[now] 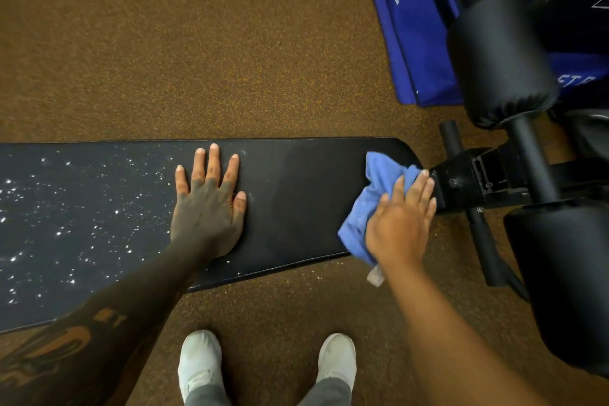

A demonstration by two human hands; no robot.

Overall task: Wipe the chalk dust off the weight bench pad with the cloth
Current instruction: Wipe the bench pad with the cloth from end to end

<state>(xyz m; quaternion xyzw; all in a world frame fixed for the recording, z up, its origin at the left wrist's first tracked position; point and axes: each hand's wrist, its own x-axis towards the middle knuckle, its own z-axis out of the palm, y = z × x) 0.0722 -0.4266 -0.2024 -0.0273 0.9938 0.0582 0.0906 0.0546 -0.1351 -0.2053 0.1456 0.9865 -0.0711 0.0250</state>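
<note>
Wiping under way. Right hand [400,224], palm flat with no closed grip, presses the blue cloth [372,194] onto the bench pad [296,194] at its narrow end. Left hand [209,204] lies flat, splayed, holding nothing. Chalk specks [66,208] cover the left portion; next stroke should travel leftward there.

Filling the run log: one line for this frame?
right hand: pressing cloth at pad's right end | left hand: flat on bench pad | chalk dust: left part
</note>
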